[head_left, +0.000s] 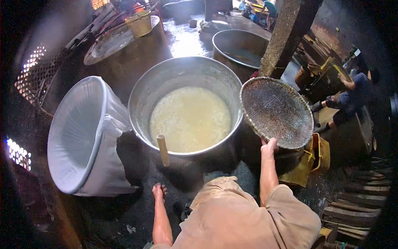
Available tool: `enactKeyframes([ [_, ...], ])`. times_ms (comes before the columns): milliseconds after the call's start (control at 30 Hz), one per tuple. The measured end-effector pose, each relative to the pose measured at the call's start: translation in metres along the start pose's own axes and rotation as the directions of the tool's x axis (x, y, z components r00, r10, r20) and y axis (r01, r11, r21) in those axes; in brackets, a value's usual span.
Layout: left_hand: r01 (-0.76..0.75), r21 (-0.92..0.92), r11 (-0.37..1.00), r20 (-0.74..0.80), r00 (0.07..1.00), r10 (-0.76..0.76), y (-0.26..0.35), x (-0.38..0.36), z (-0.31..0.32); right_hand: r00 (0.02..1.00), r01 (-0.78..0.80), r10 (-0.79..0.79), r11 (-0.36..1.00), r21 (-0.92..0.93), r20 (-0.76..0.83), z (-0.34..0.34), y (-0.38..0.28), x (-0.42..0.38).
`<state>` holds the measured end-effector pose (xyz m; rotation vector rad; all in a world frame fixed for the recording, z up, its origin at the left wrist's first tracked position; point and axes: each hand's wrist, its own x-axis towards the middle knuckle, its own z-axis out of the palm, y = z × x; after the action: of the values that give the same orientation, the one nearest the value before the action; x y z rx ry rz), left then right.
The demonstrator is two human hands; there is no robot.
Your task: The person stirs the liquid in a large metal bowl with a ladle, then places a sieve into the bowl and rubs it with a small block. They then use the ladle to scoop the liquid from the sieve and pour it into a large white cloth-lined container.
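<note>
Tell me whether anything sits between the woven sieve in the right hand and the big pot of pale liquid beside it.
Nothing visible does. The right hand grips the woven sieve by its near rim, and the sieve hangs right beside the big pot. The wooden handle leans on the pot's near rim, well to the left.

The sieve (pixel 277 112) is a round, shallow woven basket with a dark, fine mesh and a paler bound rim. It is held tilted, its hollow face turned up toward the camera, gripped at its near rim by the right hand (pixel 269 146), whose fingers curl over the edge. It sits just above and beyond that hand, well to the right of the left hand (pixel 158 191). Its left rim is right beside the pot (pixel 143 89); whether they touch cannot be told. The mesh looks damp and dark, with small pale flecks caught in the weave.
</note>
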<state>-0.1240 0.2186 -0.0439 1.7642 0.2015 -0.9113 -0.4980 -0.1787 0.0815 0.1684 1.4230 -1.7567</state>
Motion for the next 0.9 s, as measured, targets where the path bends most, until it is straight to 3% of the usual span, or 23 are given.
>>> enactKeyframes([
  [33,-0.015,-0.005,1.000,0.006,1.000,0.015,0.004,0.002,0.005,0.988,-0.028,0.024,0.999,0.027,0.151,-0.018,0.016,0.023],
  [100,-0.023,-0.011,1.000,0.047,0.999,0.023,-0.007,0.011,0.001,0.966,-0.009,0.018,0.999,-0.034,0.259,-0.052,0.027,0.017],
  [167,0.086,-0.005,0.996,0.099,0.991,-0.085,-0.020,0.013,-0.001,0.983,-0.033,0.045,0.997,-0.074,0.177,-0.069,0.027,0.005],
  [233,0.114,0.043,0.993,0.079,0.990,-0.117,-0.040,0.013,-0.009,0.968,0.024,-0.003,0.996,-0.081,0.250,-0.073,0.030,-0.006],
  [267,0.112,0.067,0.991,0.088,0.989,-0.118,-0.050,0.015,-0.017,0.956,-0.011,0.045,0.993,-0.117,0.288,-0.071,0.036,-0.008],
  [367,0.211,0.124,0.970,0.099,0.970,-0.224,-0.056,0.026,-0.029,0.935,-0.020,0.079,0.985,-0.171,0.345,-0.038,0.066,-0.014],
  [433,0.262,0.118,0.958,-0.049,0.965,-0.258,-0.050,0.023,-0.030,0.909,-0.068,0.108,0.991,-0.111,0.404,0.004,0.080,-0.037],
  [500,0.279,0.083,0.957,-0.075,0.959,-0.273,-0.036,0.021,-0.023,0.885,-0.097,0.146,0.987,-0.131,0.442,0.045,0.094,-0.057],
  [567,0.241,-0.068,0.968,-0.065,0.967,-0.245,-0.025,0.020,-0.020,0.816,-0.140,0.195,0.980,-0.142,0.544,0.078,0.119,-0.066],
  [600,0.206,-0.035,0.978,-0.035,0.978,-0.207,-0.019,0.023,-0.018,0.851,-0.080,0.186,0.970,-0.228,0.491,0.095,0.133,-0.073],
  [700,0.139,-0.114,0.984,-0.149,0.977,-0.156,-0.010,0.015,-0.004,0.782,-0.154,0.316,0.933,-0.325,0.537,0.124,0.174,-0.076],
  [767,0.144,-0.130,0.981,-0.202,0.965,-0.169,-0.004,0.005,0.007,0.803,-0.098,0.403,0.816,-0.569,0.440,0.136,0.194,-0.072],
  [800,0.151,-0.116,0.982,-0.218,0.960,-0.173,-0.002,0.000,0.010,0.746,-0.144,0.499,0.767,-0.626,0.440,0.139,0.210,-0.060],
  [833,0.151,-0.159,0.976,-0.264,0.946,-0.190,-0.002,-0.006,0.015,0.662,-0.375,0.591,0.794,-0.478,0.461,0.138,0.230,-0.054],
  [900,0.213,-0.150,0.965,-0.270,0.931,-0.247,-0.003,-0.015,0.025,0.614,-0.401,0.652,0.742,-0.537,0.444,0.133,0.281,-0.013],
])
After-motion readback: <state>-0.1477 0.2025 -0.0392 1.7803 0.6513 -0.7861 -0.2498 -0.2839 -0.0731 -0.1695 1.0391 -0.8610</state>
